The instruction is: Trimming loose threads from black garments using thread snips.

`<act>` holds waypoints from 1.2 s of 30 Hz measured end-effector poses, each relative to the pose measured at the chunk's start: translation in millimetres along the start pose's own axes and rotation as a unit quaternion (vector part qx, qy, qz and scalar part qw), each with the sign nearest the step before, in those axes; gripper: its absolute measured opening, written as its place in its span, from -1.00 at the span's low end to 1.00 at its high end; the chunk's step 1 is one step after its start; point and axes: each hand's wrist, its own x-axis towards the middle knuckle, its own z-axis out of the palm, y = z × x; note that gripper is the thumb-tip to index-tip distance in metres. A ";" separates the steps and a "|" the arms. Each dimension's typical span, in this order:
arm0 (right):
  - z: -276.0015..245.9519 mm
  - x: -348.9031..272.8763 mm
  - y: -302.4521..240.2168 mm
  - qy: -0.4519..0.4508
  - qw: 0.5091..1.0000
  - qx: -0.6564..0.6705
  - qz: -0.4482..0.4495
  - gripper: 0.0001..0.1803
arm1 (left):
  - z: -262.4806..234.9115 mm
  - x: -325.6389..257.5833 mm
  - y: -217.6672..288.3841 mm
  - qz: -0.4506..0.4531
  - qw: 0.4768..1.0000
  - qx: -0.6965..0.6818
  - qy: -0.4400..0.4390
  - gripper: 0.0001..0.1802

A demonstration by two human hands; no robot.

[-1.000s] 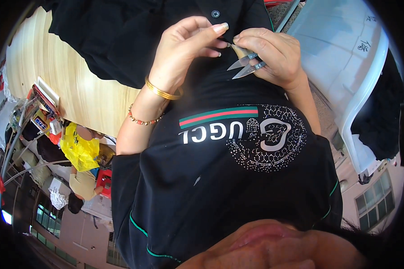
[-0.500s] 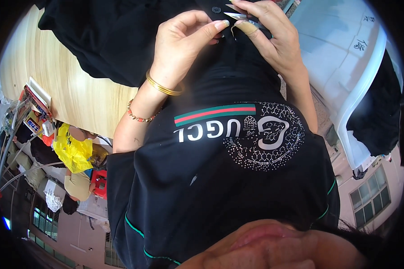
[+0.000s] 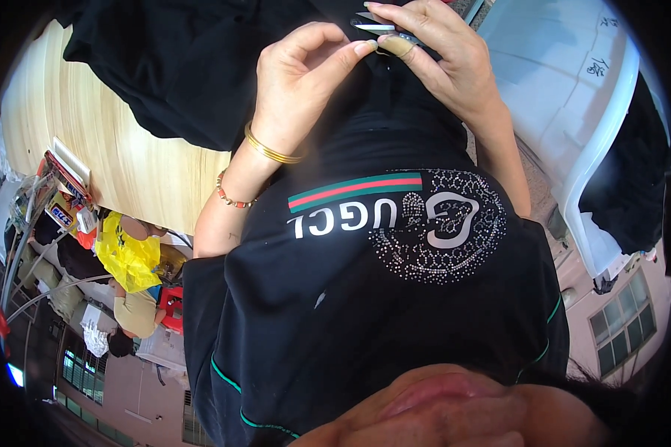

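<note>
Black garment cloth (image 3: 179, 67) lies over the table and reaches toward my lap. My left hand (image 3: 298, 86) is closed on it, thumb and forefinger pinched at the cloth beside the blades. In my right hand (image 3: 451, 63) is a pair of thread snips (image 3: 378, 27), with the bright pointed blades spread apart and aimed left. A tan covering wraps my right thumb, which lies close to my left thumb tip. A short pale thread (image 3: 382, 52) shows just under the thumbs. My fingers hide much of the snips' handles.
A pale wood table (image 3: 112, 141) is on the left. At the right stands a light blue, curved-edge bin (image 3: 552, 97) with black cloth (image 3: 626, 179) beyond its rim. Lower left are a yellow plastic bag (image 3: 127, 253), a red stool (image 3: 173, 309) and another person (image 3: 136, 313).
The snips have shifted left and slightly up, and their tips now cover the place where a dark button showed. Both hands stay close together, and my left hand keeps its pinch.
</note>
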 end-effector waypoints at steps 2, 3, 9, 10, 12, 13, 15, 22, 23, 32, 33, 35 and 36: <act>0.6 2.7 -1.3 -0.060 0.979 0.063 0.186 -0.63 | 0.1 0.5 0.3 0.001 1.000 -0.004 0.000 -0.88; 1.4 0.6 1.4 -0.058 0.979 0.063 0.186 -0.63 | -0.1 1.1 0.0 0.008 1.000 0.001 0.000 -0.88; 20.1 -5.3 25.6 0.023 0.998 0.061 -0.004 -0.66 | -1.5 3.3 0.1 0.041 0.998 0.041 0.004 -0.87; 36.0 -2.3 46.1 0.114 0.979 0.105 -0.133 -0.68 | -1.2 5.0 1.2 0.043 0.997 0.058 0.002 -0.87; 45.3 1.8 55.6 0.201 0.933 0.146 -0.262 -0.69 | -3.1 6.3 2.0 0.066 0.995 0.078 -0.003 -0.86; 44.9 3.2 54.6 0.207 0.930 0.161 -0.257 -0.71 | -3.7 7.2 2.9 0.088 0.992 0.096 -0.006 -0.85; 27.0 2.6 31.2 0.141 0.974 0.141 -0.107 -0.72 | -2.7 6.8 9.3 0.182 0.962 0.196 0.059 -0.83; 20.7 -25.4 14.8 0.079 0.978 0.169 0.094 -0.29 | 22.3 77.9 41.6 0.566 0.823 -0.011 0.050 -0.90; 24.2 -29.4 18.0 0.077 0.983 0.125 0.106 -0.34 | 4.8 50.6 76.0 0.341 0.901 0.264 -0.043 -0.90; 20.3 -17.3 13.9 0.119 0.953 0.240 0.139 -0.47 | 3.1 69.8 110.8 0.136 0.933 0.325 -0.070 -0.81; 21.5 -15.0 14.8 0.120 0.953 0.241 0.137 -0.47 | 1.3 73.1 111.0 0.115 0.938 0.316 -0.079 -0.79; 26.8 -9.8 19.8 0.125 0.946 0.273 0.124 -0.41 | -6.1 79.3 103.3 0.123 0.940 0.301 -0.101 -0.82; 27.2 -9.9 21.5 0.116 0.946 0.269 0.138 -0.37 | -10.2 83.2 100.0 0.129 0.942 0.285 -0.123 -0.84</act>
